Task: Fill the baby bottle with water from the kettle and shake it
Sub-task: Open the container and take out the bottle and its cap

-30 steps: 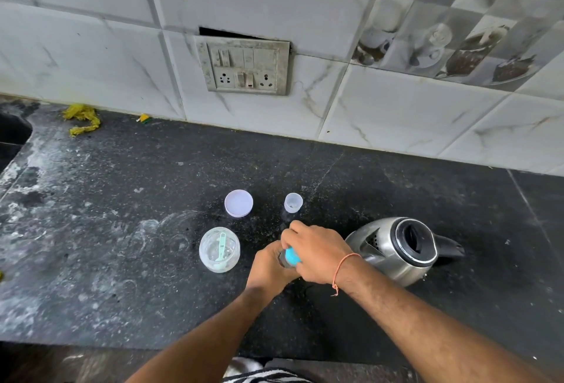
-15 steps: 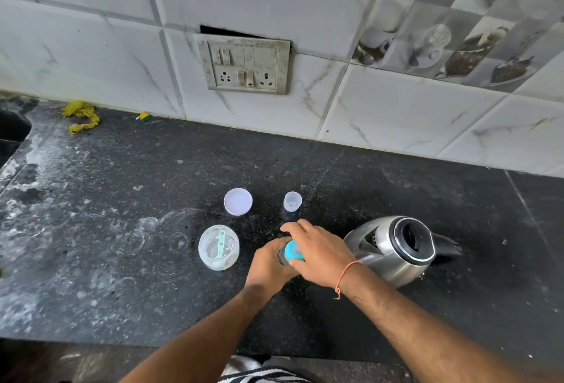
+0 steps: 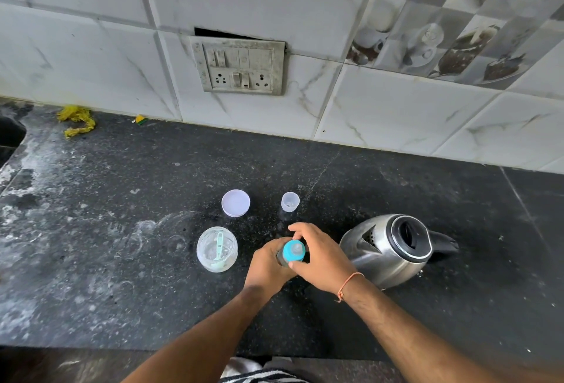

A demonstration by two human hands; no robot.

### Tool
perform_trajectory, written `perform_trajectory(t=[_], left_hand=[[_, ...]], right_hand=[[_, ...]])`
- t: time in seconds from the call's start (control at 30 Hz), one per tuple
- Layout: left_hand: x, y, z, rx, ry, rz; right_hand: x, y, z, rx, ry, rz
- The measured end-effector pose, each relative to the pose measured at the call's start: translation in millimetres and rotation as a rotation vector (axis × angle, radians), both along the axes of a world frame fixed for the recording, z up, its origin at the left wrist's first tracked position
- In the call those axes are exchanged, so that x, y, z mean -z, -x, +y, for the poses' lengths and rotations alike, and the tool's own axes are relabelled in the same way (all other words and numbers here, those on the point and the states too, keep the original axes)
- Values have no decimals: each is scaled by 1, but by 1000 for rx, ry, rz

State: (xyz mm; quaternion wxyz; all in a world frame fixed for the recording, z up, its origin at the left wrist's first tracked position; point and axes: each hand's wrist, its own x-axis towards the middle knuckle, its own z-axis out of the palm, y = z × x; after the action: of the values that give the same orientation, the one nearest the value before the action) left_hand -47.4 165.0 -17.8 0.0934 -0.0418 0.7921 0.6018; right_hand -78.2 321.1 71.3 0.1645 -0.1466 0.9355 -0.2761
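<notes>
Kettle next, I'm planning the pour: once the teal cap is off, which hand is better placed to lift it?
The right hand. It is beside the kettle, now pinching the teal cap. The left hand has its grip around the bottle body, on the side away from the kettle.

I'm seeing kettle [image 3: 387,249] crowding right, jar [image 3: 217,249] crowding left, lid [image 3: 235,202] and small cup [image 3: 290,201] blocking ahead; countertop [image 3: 106,230] far left lying open.

Baby bottle [image 3: 281,257] body behind both hands
</notes>
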Motion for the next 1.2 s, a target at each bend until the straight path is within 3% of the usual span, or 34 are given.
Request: perform_trajectory(t=[0.23, 0.5, 1.0, 1.2], left_hand=[[3, 1, -1, 3, 10, -25], [10, 2, 1, -38, -14, -61], [3, 1, 1, -36, 72, -34], [4, 0, 2, -41, 78, -56]], right_hand=[[11, -5, 3, 150, 88, -9], [-11, 16, 7, 150, 220, 10], [-23, 136, -34, -110, -442, 138], [-15, 142, -38, -188, -513, 100]])
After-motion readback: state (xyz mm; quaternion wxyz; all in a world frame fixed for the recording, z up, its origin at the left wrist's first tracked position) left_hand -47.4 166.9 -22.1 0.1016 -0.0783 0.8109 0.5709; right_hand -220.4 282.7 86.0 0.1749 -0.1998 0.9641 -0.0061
